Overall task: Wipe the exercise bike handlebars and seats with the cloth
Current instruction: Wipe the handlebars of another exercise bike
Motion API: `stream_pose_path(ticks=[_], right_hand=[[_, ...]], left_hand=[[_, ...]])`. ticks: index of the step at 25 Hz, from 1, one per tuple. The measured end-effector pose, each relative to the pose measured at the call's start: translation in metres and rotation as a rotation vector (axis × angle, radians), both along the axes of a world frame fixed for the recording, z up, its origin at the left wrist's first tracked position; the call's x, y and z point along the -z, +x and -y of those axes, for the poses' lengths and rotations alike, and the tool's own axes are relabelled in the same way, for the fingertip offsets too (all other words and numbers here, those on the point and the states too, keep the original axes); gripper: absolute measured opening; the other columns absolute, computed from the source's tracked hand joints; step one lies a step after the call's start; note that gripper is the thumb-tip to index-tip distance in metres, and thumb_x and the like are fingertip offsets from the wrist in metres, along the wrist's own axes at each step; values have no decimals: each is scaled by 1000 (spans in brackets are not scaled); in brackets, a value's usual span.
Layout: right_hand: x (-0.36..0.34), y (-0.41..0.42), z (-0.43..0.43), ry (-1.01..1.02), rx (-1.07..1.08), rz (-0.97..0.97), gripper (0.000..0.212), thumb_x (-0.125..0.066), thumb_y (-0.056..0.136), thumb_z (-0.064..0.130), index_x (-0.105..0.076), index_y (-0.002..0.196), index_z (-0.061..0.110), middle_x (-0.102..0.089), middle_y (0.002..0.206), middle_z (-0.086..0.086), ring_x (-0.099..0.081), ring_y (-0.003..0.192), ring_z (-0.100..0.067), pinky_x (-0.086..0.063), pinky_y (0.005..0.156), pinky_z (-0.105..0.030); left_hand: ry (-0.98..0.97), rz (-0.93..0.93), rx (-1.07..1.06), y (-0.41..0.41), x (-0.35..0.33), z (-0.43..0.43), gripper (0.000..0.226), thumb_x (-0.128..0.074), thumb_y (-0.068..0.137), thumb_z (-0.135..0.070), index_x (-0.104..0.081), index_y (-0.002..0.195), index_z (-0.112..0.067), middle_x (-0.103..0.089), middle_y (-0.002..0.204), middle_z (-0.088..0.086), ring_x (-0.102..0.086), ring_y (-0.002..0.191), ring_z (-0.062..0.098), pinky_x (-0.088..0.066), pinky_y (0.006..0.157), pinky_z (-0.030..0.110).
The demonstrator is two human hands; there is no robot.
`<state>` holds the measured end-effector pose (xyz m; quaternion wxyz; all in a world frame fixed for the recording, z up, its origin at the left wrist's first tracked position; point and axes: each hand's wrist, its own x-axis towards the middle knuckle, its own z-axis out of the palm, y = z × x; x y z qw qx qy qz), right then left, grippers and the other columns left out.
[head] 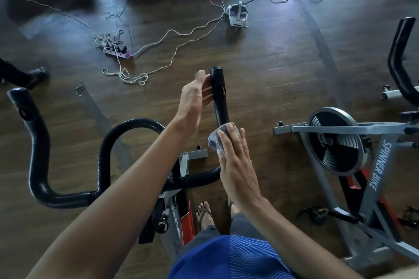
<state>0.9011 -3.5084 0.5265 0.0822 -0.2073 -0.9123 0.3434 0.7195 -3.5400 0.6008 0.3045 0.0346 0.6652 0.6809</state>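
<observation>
A grey cloth (216,140) is bunched around the black upright bar end (218,95) on the right side of the handlebars (104,154), at centre frame, just above the bend in the bar. Your right hand (237,170) lies flat over the cloth, fingers straight and together, pressing it onto the bar. Your left hand (193,99) is on the left side of the same bar, higher up near its tip, thumb pointing up and fingers touching the bar; you cannot tell whether they wrap behind it. The handlebars curve away to the left, over a grey frame (181,165) below. To the right stands a second bike (376,161) with a grey flywheel (335,140). Farther off on the wooden floor (260,63) lie a power strip (116,51), white cables (181,31) and a white headset (238,14).
</observation>
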Motion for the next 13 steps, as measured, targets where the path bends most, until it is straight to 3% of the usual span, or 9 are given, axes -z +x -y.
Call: stream_pose_path(ticks=[3, 5, 8, 11, 13], right_hand=[[4, -2, -8, 53, -31, -1, 50, -34, 108, 20, -27, 157, 17, -9, 168, 0, 3, 156, -19, -4, 124, -25], [1, -14, -12, 68, -27, 22, 51, -37, 109, 16, -25, 158, 20, -7, 169, 1, 5, 156, -17, -3, 125, -31], [-3, 0, 0, -95, 15, 11, 49, -34, 110, 22, -24, 157, 27, -3, 168, 11, 11, 154, -8, -5, 122, -38], [-2, 5, 0, 27, -22, -32, 49, -37, 109, 18, -29, 157, 18, -8, 168, 2, 7, 155, -14, -1, 126, -31], [0, -6, -4, 56, 17, -9, 49, -38, 108, 17, -29, 156, 15, -12, 168, -3, 3, 156, -21, 3, 123, -24]], left_hand=[[-257, -299, 33, 26, 5, 35, 35, -46, 106, -31, -61, 133, -14, -66, 126, 2, -62, 113, 13, -50, 101, 30], [-465, -561, 64, 72, 14, 83, 33, -50, 104, -26, -60, 133, -15, -63, 131, 2, -57, 118, 10, -48, 103, 31], [-770, -883, 72, 148, 38, 163, 37, -48, 100, -25, -57, 134, -13, -55, 139, 4, -45, 134, 16, -34, 117, 45], [-961, -945, 95, 184, 65, 210, 54, -44, 95, -33, -47, 145, -11, -41, 154, 9, -26, 150, 22, -15, 125, 47], [-989, -951, 134, 188, 77, 219, 59, -49, 96, -30, -38, 151, -11, -32, 160, 10, -15, 154, 23, -18, 123, 53]])
